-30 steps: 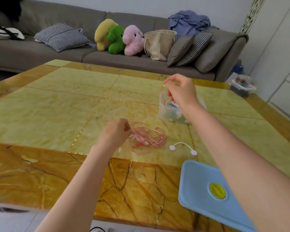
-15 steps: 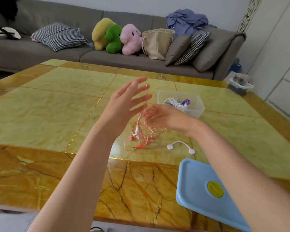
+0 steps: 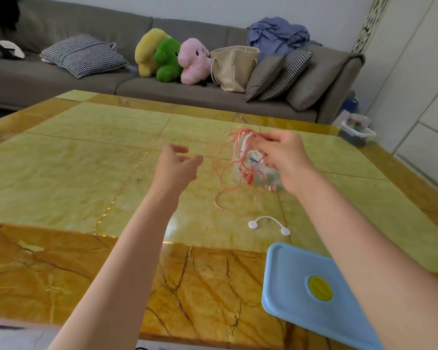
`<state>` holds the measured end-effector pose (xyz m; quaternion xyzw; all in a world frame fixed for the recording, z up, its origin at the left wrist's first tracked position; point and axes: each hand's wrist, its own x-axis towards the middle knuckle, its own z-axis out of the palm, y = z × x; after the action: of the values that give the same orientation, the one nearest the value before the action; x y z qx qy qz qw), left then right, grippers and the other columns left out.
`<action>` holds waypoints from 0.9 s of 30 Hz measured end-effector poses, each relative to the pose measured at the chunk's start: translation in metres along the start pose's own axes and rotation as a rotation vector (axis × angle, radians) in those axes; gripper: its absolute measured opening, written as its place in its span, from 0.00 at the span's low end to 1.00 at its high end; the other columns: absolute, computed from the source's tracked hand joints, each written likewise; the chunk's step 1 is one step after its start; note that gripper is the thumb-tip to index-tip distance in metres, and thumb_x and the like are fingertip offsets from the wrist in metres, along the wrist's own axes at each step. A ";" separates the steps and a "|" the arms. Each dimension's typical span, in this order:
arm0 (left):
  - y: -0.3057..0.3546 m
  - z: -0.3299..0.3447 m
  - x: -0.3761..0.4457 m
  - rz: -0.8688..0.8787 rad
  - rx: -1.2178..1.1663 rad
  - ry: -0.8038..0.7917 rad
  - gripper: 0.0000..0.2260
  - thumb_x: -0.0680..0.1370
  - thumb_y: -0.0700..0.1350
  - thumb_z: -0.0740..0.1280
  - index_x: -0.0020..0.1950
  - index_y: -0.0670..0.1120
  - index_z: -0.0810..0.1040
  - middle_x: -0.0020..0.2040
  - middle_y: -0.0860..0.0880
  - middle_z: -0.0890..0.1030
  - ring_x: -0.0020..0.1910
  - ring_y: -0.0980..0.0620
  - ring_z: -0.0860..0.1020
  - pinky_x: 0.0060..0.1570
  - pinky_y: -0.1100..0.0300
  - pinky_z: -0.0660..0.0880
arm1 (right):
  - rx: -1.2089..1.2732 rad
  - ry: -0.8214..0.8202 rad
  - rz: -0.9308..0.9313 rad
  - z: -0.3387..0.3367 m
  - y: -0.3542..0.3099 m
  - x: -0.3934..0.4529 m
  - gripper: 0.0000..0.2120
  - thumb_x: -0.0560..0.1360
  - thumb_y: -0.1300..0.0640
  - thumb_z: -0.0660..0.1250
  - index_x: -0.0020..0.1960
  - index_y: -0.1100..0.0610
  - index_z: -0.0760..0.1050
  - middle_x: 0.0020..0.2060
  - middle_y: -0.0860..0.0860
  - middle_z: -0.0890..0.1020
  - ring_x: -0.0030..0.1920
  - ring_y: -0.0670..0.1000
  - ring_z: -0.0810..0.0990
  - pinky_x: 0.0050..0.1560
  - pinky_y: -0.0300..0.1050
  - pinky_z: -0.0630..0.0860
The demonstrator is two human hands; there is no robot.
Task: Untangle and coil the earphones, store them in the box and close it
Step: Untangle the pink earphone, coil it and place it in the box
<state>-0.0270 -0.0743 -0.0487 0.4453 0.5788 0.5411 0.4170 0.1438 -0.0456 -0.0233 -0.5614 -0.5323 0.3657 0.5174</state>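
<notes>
My right hand (image 3: 282,157) pinches a tangle of thin pink earphones (image 3: 234,170) and holds it up above the table, loops hanging down to the surface. Behind the cable stands a clear plastic box (image 3: 268,176) with other cables inside, partly hidden by my right hand. My left hand (image 3: 178,165) hovers to the left of the tangle, fingers loosely spread, holding nothing. The box's light blue lid (image 3: 311,291) with a yellow round knob lies flat at the table's near right.
A short white cable tie (image 3: 268,223) lies on the green and amber marble table (image 3: 86,173) between the tangle and the lid. A grey sofa (image 3: 99,79) with cushions, plush toys and a bag runs behind the table. A small bin (image 3: 357,131) stands at far right.
My right hand has lifted the pink tangle up and to the right, over the box. My left hand has let go of the cable and dropped lower, to the left.
</notes>
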 end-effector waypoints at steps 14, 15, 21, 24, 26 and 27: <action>-0.010 0.020 0.007 0.347 0.508 0.085 0.07 0.75 0.43 0.68 0.51 0.46 0.83 0.41 0.47 0.84 0.39 0.50 0.79 0.35 0.60 0.69 | -0.627 0.062 -0.073 -0.027 -0.010 0.016 0.05 0.72 0.57 0.71 0.44 0.58 0.82 0.33 0.53 0.78 0.36 0.51 0.76 0.35 0.40 0.68; -0.013 0.016 0.009 0.374 0.608 0.139 0.08 0.75 0.43 0.68 0.53 0.46 0.82 0.44 0.47 0.84 0.42 0.49 0.79 0.36 0.61 0.67 | -0.837 0.098 -0.127 -0.034 -0.009 0.018 0.06 0.72 0.56 0.70 0.47 0.58 0.82 0.40 0.55 0.82 0.43 0.55 0.78 0.39 0.41 0.70; -0.019 -0.009 0.024 -0.023 -0.055 0.139 0.08 0.77 0.40 0.63 0.44 0.44 0.81 0.29 0.55 0.81 0.33 0.58 0.78 0.35 0.67 0.70 | -1.249 0.149 -0.073 -0.076 -0.001 0.023 0.08 0.75 0.55 0.67 0.50 0.57 0.82 0.49 0.58 0.82 0.51 0.61 0.78 0.42 0.46 0.70; -0.006 -0.006 0.020 -0.214 -0.397 0.011 0.10 0.78 0.44 0.62 0.38 0.45 0.76 0.27 0.53 0.77 0.35 0.55 0.78 0.43 0.61 0.74 | -1.227 -0.144 0.052 -0.077 0.011 0.016 0.10 0.74 0.57 0.68 0.54 0.58 0.80 0.52 0.55 0.82 0.53 0.57 0.78 0.50 0.45 0.73; 0.003 0.007 0.014 -0.165 -0.355 -0.034 0.13 0.78 0.44 0.62 0.34 0.44 0.74 0.24 0.52 0.71 0.28 0.52 0.72 0.37 0.62 0.74 | -1.172 -0.417 0.131 -0.069 0.015 0.011 0.20 0.72 0.56 0.71 0.63 0.57 0.75 0.61 0.53 0.77 0.60 0.54 0.76 0.57 0.42 0.70; 0.006 0.014 0.010 -0.100 -0.248 -0.050 0.14 0.78 0.43 0.61 0.32 0.44 0.73 0.24 0.52 0.68 0.27 0.53 0.68 0.33 0.63 0.72 | -1.119 -0.496 0.127 -0.064 0.012 0.009 0.24 0.72 0.56 0.72 0.66 0.56 0.71 0.64 0.52 0.74 0.63 0.53 0.73 0.57 0.40 0.68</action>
<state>-0.0153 -0.0611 -0.0433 0.3744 0.5181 0.5758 0.5097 0.2090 -0.0479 -0.0216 -0.6767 -0.7136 0.1806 -0.0175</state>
